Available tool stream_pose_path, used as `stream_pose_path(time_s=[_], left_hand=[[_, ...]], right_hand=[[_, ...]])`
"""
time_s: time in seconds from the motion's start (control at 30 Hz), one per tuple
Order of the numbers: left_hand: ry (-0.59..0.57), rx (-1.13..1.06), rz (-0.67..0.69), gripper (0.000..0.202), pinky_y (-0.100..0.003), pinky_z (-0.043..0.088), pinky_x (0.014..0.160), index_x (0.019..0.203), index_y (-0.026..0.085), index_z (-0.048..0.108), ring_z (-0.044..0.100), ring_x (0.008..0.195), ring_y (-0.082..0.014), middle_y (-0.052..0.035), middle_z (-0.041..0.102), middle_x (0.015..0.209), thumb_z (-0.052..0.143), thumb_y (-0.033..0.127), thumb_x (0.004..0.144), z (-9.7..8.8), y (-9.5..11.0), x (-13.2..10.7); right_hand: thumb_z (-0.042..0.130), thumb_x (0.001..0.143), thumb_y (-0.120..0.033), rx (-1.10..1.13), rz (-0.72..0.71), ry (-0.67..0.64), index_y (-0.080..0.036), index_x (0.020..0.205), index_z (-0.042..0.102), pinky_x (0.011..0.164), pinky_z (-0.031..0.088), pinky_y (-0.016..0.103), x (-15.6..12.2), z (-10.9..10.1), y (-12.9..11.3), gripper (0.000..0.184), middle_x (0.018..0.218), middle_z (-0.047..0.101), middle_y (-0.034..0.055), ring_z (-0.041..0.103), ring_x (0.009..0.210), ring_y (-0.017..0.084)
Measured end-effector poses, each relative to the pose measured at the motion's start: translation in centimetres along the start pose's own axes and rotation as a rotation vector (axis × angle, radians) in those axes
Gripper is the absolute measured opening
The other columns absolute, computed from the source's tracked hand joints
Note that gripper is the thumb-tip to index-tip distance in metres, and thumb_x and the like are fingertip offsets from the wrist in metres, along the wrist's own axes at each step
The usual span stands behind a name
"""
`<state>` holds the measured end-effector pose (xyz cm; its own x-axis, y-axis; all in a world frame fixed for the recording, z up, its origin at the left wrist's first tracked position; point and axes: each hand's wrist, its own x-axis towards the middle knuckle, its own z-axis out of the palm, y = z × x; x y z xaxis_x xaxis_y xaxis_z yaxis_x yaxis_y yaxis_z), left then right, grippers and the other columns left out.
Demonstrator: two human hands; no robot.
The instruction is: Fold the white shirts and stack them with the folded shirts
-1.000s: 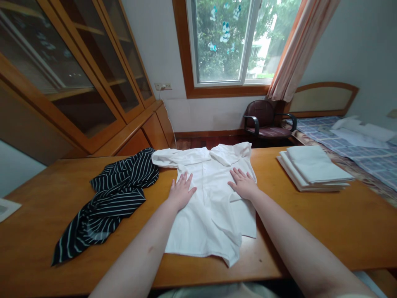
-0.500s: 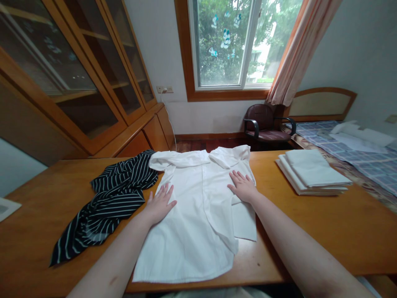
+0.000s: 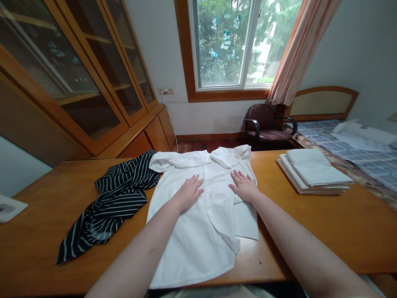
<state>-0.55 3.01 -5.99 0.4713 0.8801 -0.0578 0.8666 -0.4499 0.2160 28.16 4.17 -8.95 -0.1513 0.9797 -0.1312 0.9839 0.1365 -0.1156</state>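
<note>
No lettering, brand or number could be read. The blue-and-white stickers [image 3: 226,40] on the window [image 3: 214,70] showed only small figures, and any markings on the bed's patterned edge [image 3: 345,165] were too blurred to make out.

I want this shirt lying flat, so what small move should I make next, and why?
Perhaps slide your right hand down and ease the front of the white shirt outward to the right. There it looks rumpled, and a layer shows beside it at the lower right, while your left hand lies spread on a smoother part.
</note>
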Motion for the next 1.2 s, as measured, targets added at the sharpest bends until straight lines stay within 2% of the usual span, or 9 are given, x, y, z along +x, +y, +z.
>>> stream_pose_path(time_s=[0.07,0.13,0.33,0.5,0.63,0.77,0.93,1.07,1.2], left_hand=[[0.016,-0.003,0.053,0.053,-0.046,0.014,0.112,0.142,0.027,0.033,0.016,0.141,-0.0226,-0.0051,0.025,0.152,0.029,0.045,0.093,1.0,-0.1,1.1],[0.017,0.034,0.043,0.054,-0.05,0.012,0.112,0.143,0.031,0.031,0.016,0.141,-0.0247,-0.0043,0.025,0.152,0.031,0.049,0.092,1.7,-0.5,1.5],[0.005,0.085,0.043,0.063,-0.049,0.01,0.112,0.146,0.027,0.023,0.013,0.141,-0.0245,-0.0048,0.02,0.153,0.029,0.055,0.09,2.2,-0.9,1.4],[0.006,0.076,0.027,0.062,-0.049,0.008,0.112,0.146,0.028,0.024,0.012,0.141,-0.0237,-0.0039,0.02,0.153,0.031,0.054,0.09,2.3,-0.7,1.5],[0.015,0.068,0.03,0.063,-0.048,0.008,0.112,0.146,0.027,0.024,0.013,0.141,-0.0235,-0.004,0.021,0.153,0.03,0.055,0.089,2.4,-0.8,1.5],[0.015,0.063,0.03,0.062,-0.047,0.007,0.113,0.146,0.028,0.025,0.012,0.141,-0.0225,-0.0036,0.021,0.153,0.03,0.055,0.09,2.4,-0.8,1.4],[0.012,0.062,0.027,0.062,-0.048,0.008,0.113,0.146,0.027,0.024,0.012,0.141,-0.0228,-0.0037,0.021,0.153,0.03,0.054,0.09,2.2,-0.6,1.3],[0.013,0.055,0.025,0.062,-0.047,0.008,0.113,0.146,0.028,0.024,0.013,0.141,-0.0225,-0.0033,0.021,0.153,0.03,0.055,0.09,2.1,-0.6,1.3],[0.01,0.054,0.029,0.063,-0.048,0.008,0.113,0.146,0.027,0.024,0.012,0.141,-0.023,-0.0041,0.022,0.153,0.03,0.055,0.09,2.2,-0.6,1.3]], right_hand=[[0.023,0.089,-0.058,0.001,-0.011,0.001,-0.022,0.148,0.021,0.111,0.011,0.046,0.0,-0.1,0.2,0.069,0.154,0.014,0.001,0.012,0.141,0.021],[0.024,0.089,-0.058,0.002,-0.041,0.005,-0.022,0.148,0.022,0.112,0.012,0.046,0.0,-0.2,0.5,0.069,0.154,0.016,0.0011,0.013,0.141,0.02],[0.029,0.089,-0.058,0.037,-0.158,0.046,-0.023,0.146,0.027,0.112,0.014,0.043,0.0,-0.6,1.8,0.068,0.153,0.022,0.0038,0.017,0.14,0.022],[0.034,0.091,-0.049,0.058,-0.085,0.282,-0.014,0.145,0.029,0.112,0.014,0.045,-0.8,-0.5,0.9,0.064,0.152,0.022,0.0125,0.016,0.14,0.024],[0.032,0.092,-0.045,0.116,-0.022,0.436,-0.012,0.147,0.018,0.112,0.015,0.047,-3.8,0.5,-1.4,0.066,0.154,0.009,0.0147,0.005,0.142,0.026],[0.031,0.093,-0.042,0.133,-0.09,0.356,-0.016,0.15,0.002,0.111,0.018,0.048,-7.3,2.3,-2.1,0.069,0.155,-0.005,0.0132,0.0,0.141,0.028],[0.034,0.093,-0.043,0.076,-0.139,0.312,-0.017,0.149,-0.005,0.112,0.019,0.047,-9.2,3.2,0.5,0.074,0.155,-0.005,0.0128,0.002,0.141,0.027],[0.042,0.088,-0.051,0.032,-0.175,0.251,-0.018,0.15,0.002,0.112,0.019,0.047,-10.2,2.6,2.9,0.081,0.154,0.009,0.0129,0.008,0.141,0.027],[0.05,0.078,-0.064,0.03,-0.347,0.099,-0.022,0.149,0.017,0.113,0.015,0.047,-11.4,1.5,4.7,0.088,0.152,0.02,0.0111,0.015,0.14,0.026]])
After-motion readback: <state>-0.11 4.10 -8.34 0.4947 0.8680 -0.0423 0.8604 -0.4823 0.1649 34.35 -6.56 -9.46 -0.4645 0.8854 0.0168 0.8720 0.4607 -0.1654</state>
